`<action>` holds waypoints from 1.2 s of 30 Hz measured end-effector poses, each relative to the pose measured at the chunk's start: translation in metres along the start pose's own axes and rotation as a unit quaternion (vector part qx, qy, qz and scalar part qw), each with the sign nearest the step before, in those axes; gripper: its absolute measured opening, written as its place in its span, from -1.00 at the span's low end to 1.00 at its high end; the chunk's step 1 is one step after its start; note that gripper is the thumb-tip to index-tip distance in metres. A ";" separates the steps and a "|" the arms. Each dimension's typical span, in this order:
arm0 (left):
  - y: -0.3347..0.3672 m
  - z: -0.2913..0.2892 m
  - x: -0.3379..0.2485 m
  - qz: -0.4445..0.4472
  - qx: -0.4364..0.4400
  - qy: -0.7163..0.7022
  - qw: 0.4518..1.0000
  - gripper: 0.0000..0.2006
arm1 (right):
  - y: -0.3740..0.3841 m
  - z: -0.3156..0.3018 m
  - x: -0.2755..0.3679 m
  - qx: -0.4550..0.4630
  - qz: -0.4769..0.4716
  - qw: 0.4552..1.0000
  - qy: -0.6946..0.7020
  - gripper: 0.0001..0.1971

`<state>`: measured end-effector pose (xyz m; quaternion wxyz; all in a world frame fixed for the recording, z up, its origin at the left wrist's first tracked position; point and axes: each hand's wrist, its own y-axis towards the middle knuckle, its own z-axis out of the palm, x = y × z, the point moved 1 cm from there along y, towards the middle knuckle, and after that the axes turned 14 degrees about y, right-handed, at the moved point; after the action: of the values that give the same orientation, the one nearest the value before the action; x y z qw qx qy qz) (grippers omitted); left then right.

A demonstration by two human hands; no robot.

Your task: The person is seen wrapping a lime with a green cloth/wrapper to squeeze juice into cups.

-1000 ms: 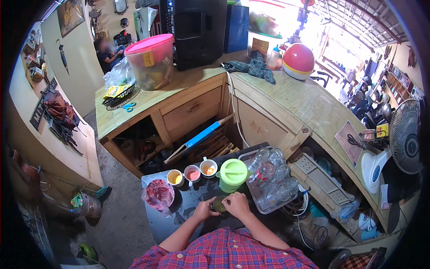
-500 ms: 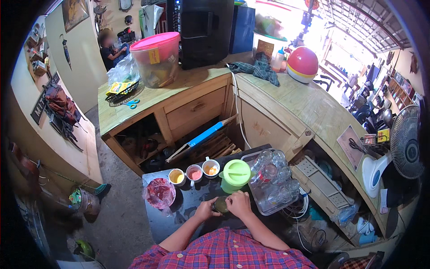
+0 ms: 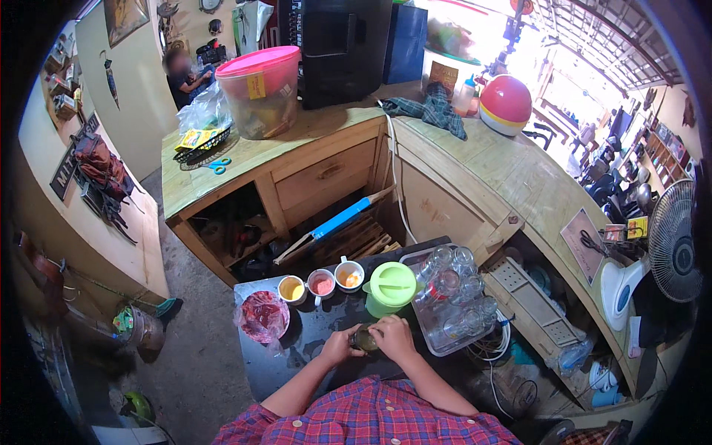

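Over the dark table [image 3: 311,348], both hands are around a small round greenish container [image 3: 365,340], whose exact kind I cannot make out. My left hand [image 3: 340,347] grips its left side. Closed on it from the right and top is my right hand [image 3: 393,337], with the fingers bent at its rim. Just beyond the hands stands a light green lidded pitcher [image 3: 391,288]. Left of the pitcher are three white cups, a cup with orange bits [image 3: 348,274], a cup with pink contents [image 3: 321,285] and a cup with yellow contents [image 3: 292,290]. A plastic-lined bowl [image 3: 264,319] holds something dark red.
A clear tray [image 3: 445,348] of upturned glass mugs [image 3: 452,285] borders the table's right side. Past it runs a wooden counter [image 3: 504,170] with a fan [image 3: 671,237]. A pink-lidded tub [image 3: 259,96] and blue scissors [image 3: 218,166] lie farther back. One person sits at far left.
My right hand has shifted slightly left over the greenish container. My left hand stays on it, and the view has tilted a little.
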<state>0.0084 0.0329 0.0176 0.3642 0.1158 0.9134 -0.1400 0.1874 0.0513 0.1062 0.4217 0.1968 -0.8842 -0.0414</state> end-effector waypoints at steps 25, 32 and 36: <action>0.001 0.007 0.006 -0.003 -0.013 -0.017 1.000 -0.16 | 0.007 -0.004 0.002 0.009 0.007 1.000 -0.019 -0.87; 0.000 -0.001 -0.003 -0.009 -0.001 -0.015 1.000 -0.16 | 0.009 -0.003 0.000 0.044 0.002 0.999 -0.015 -0.86; -0.001 0.003 0.001 0.005 -0.015 -0.017 1.000 -0.18 | 0.007 0.002 -0.006 0.072 0.049 0.996 -0.008 -0.85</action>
<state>0.0093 0.0307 0.0151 0.3817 0.1123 0.9087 -0.1264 0.1873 0.0600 0.1025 0.4007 0.1826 -0.8968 0.0420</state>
